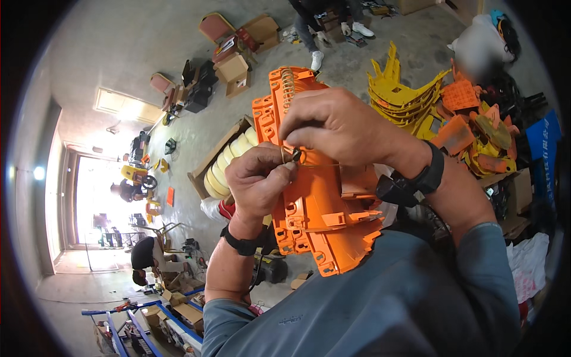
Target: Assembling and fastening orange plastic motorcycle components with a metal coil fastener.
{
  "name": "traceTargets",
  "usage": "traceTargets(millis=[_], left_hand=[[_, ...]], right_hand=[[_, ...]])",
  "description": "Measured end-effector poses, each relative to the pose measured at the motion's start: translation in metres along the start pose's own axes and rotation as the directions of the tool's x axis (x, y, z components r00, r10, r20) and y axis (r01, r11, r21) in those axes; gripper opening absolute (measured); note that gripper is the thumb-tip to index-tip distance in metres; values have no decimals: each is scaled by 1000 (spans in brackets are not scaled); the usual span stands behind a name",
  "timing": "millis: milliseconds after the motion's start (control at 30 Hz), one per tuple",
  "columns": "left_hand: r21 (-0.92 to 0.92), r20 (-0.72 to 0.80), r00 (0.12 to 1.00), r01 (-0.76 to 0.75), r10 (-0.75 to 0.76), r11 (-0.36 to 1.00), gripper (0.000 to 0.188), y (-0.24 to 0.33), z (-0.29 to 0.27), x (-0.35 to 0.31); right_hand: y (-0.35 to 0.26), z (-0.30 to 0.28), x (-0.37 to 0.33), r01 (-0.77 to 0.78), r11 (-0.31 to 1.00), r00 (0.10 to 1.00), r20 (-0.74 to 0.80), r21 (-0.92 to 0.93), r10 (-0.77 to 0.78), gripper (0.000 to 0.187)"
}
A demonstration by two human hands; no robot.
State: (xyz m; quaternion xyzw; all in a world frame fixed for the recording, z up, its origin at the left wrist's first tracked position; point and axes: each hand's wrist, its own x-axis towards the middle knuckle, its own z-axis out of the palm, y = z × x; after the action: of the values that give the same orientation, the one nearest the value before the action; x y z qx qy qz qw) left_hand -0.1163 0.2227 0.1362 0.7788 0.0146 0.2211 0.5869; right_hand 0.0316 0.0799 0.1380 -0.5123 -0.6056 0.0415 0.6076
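A curved orange plastic shell (315, 196), with slots and holes along its edge, is in front of my body. Along its far part runs a brassy coil spring (288, 86), and its near end goes out of sight behind my right hand. My left hand (259, 178) is closed, thumb and forefinger pinching beside a small dark piece (296, 154) on the shell. A thin light strand shows near those fingertips. My right hand (339, 125) is closed over the shell just above, fingers curled; what they hold is hidden.
Cream-coloured rolls (229, 169) lie in a box beyond the shell. Stacked yellow plastic parts (401, 95) and orange pieces (461, 95) are piled at right. One person (324, 24) is at the far side, another (151, 256) bends at left near a blue rack (178, 327).
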Motion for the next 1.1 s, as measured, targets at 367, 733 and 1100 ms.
traceTargets(millis=[367, 733, 1100], left_hand=[[123, 55, 996, -76, 70, 990, 6, -2, -2, 8], [123, 77, 989, -132, 123, 984, 8, -3, 2, 9], [154, 82, 989, -134, 122, 979, 9, -4, 1, 8]], right_hand=[[20, 17, -49, -511, 625, 796, 52, 589, 603, 28], [15, 20, -43, -431, 569, 829, 57, 700, 557, 36], [5, 35, -46, -262, 909, 884, -298, 325, 361, 21]])
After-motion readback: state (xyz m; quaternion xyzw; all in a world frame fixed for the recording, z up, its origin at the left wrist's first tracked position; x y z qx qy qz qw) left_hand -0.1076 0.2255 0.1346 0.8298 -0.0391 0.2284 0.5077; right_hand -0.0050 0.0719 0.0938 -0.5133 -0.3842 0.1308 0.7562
